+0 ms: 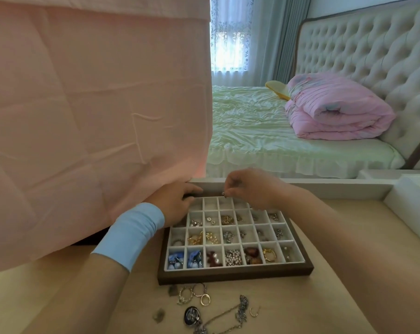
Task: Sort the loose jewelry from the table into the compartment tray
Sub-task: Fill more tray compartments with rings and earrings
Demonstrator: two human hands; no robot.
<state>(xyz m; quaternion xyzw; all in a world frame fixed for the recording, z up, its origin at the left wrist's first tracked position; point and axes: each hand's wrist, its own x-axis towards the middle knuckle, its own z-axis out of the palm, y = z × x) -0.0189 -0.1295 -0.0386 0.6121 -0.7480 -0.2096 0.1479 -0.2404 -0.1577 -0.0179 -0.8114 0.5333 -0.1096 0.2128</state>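
Observation:
A dark wood compartment tray [235,277] with white cells sits on the pale table; many cells hold earrings, rings, pearls and blue pieces. My right hand [250,189] hovers over the tray's far row and pinches a small metal piece [224,195] between its fingertips. My left hand [177,203], with a light blue wristband, rests on the tray's far left corner, fingers curled over the rim. Loose jewelry lies in front of the tray: several rings [199,294], a blue round pendant [192,315], a silver chain [238,312] and a small hoop [253,312].
A pink cloth [95,116] hangs down at the left, reaching the table and covering the tray's far left side. A white raised ledge [406,203] borders the table at the right. Beyond the table stands a bed [264,131] with a folded pink quilt.

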